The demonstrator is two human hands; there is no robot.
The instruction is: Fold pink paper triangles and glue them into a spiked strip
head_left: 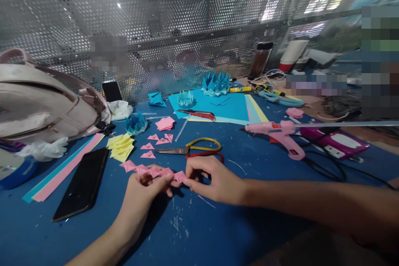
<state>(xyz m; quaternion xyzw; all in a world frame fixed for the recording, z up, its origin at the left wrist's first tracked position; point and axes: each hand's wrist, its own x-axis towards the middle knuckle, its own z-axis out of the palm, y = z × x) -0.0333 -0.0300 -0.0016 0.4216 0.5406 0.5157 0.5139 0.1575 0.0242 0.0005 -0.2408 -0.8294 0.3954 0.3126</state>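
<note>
A strip of joined pink folded-paper pieces stretches between my two hands, just above the blue table. My left hand is closed on the middle of the strip, its thumb pressed on top. At the strip's right end, my right hand pinches the last piece between thumb and fingers. Several loose pink folded pieces lie just beyond the strip. Behind my right hand rest scissors with one yellow and one red handle, partly hidden by that hand.
A pink glue gun with its stick and cable lies to the right. At left are a black phone, yellow paper pieces, paper strips and a bag. Farther back lie a red cutter knife and blue folded-paper rings.
</note>
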